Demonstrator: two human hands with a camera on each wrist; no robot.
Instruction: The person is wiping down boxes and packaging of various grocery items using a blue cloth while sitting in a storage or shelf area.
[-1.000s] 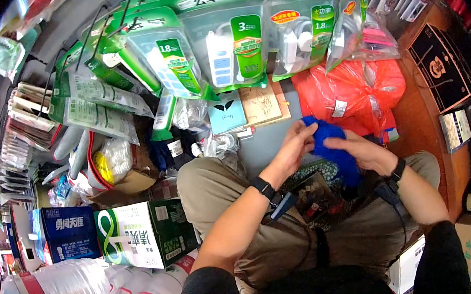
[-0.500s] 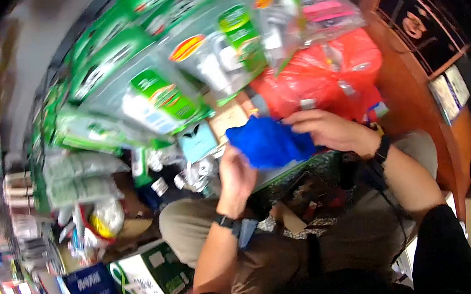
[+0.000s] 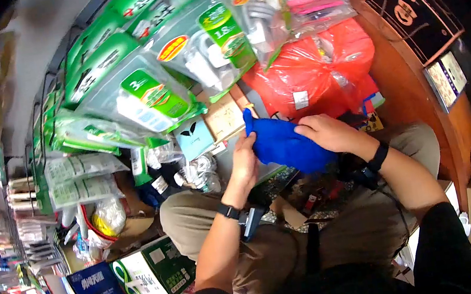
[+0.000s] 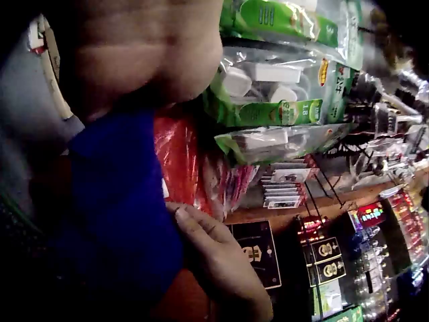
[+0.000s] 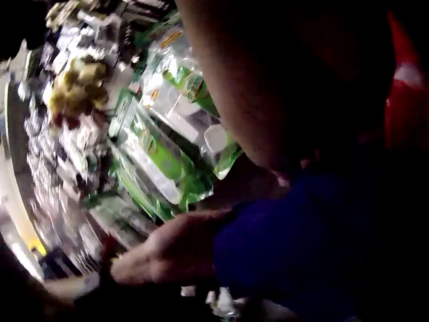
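A bright blue cloth (image 3: 290, 143) is spread between both hands over the person's lap, its lower right end hanging down. At its left edge the left hand (image 3: 244, 160) pinches it, thumb on top. The right hand (image 3: 334, 134) grips the upper right edge, with the thumb lying over the fabric. In the left wrist view the cloth (image 4: 124, 208) hangs as a flat dark-blue sheet, with the right hand (image 4: 218, 251) at its far side. The right wrist view is dark; there the left hand (image 5: 177, 248) meets the cloth (image 5: 288, 241).
Beyond the cloth lies a red plastic bag bundle (image 3: 315, 71). Packaged power strips (image 3: 149, 102) hang above on the left. A light-blue booklet (image 3: 194, 137) lies near the left hand, and a black box (image 3: 414, 10) stands at right. Drink cartons (image 3: 153, 271) sit at lower left.
The cloth went from bunched up between close hands to spread out, as the left hand moved left and the hands parted. The head view has turned; the cloth has since shifted slightly right.
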